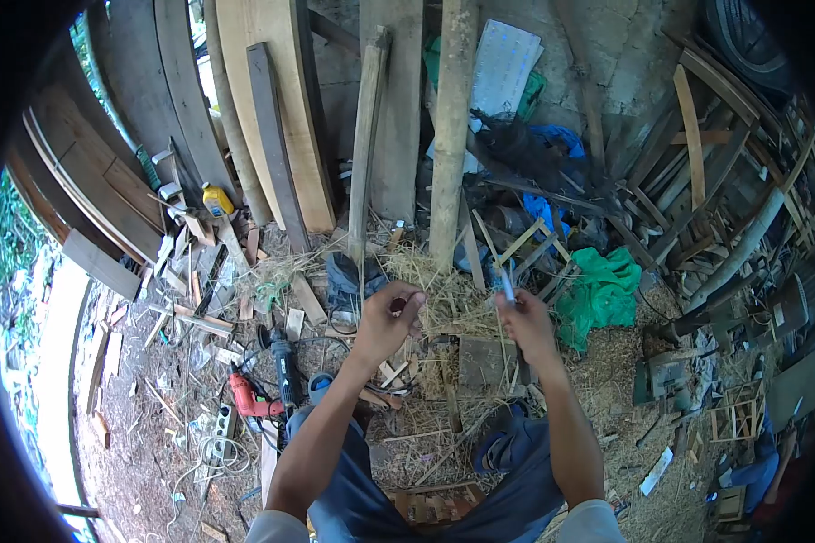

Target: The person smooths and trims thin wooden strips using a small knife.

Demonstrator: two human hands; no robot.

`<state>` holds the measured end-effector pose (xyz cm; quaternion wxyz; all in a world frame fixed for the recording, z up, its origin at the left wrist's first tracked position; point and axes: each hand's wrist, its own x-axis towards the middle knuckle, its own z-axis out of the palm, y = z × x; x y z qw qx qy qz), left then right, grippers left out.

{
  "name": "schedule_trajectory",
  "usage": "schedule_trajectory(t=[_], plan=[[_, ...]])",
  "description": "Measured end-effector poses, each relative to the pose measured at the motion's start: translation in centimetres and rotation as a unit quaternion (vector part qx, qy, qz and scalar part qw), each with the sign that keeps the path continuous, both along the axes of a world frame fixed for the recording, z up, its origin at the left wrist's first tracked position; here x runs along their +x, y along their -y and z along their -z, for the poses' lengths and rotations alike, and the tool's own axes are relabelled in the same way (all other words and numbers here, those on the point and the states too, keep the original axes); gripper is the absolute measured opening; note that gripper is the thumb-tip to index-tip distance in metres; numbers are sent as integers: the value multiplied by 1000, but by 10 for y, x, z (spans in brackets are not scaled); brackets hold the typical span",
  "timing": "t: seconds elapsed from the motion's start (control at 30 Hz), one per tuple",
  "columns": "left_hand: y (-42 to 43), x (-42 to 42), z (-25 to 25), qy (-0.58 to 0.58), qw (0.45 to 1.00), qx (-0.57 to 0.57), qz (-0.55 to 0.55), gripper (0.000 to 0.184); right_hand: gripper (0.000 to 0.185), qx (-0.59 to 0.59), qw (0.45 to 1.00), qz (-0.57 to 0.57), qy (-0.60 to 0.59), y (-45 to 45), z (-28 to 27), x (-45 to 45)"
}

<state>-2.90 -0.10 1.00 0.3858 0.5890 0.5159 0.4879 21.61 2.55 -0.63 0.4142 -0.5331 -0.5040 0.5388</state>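
My left hand (391, 321) is raised over the straw, its fingers curled into a ring with the thumb against them. A thin pale strand (362, 281) runs upward beside it; whether the fingers grip it is unclear. My right hand (527, 328) is closed around a slim, pale blade-like tool (507, 282) that points up and away from me. The two hands are apart, at about the same height. Loose straw (457, 303) lies below and between them, around a flat wooden block (484, 364).
Left of my legs lie an angle grinder (287, 373), a red drill (247, 396) and a power strip (222, 433) with coiled cord. A green plastic bag (599, 294) is at right. Planks (281, 109) and a post (449, 136) stand ahead. Wood scraps litter the ground.
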Motion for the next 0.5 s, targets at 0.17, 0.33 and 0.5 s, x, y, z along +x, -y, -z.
schedule_trajectory(t=[0.17, 0.33, 0.5], plan=[[-10, 3, 12, 122, 992, -23, 13, 17, 32, 35, 997, -57, 41, 9, 5, -38], [-14, 6, 13, 192, 981, -15, 6, 14, 31, 71, 993, -94, 13, 26, 0, -65], [-13, 3, 11, 203, 979, -14, 9, 11, 21, 1, 992, -118, 55, 24, -9, -60]])
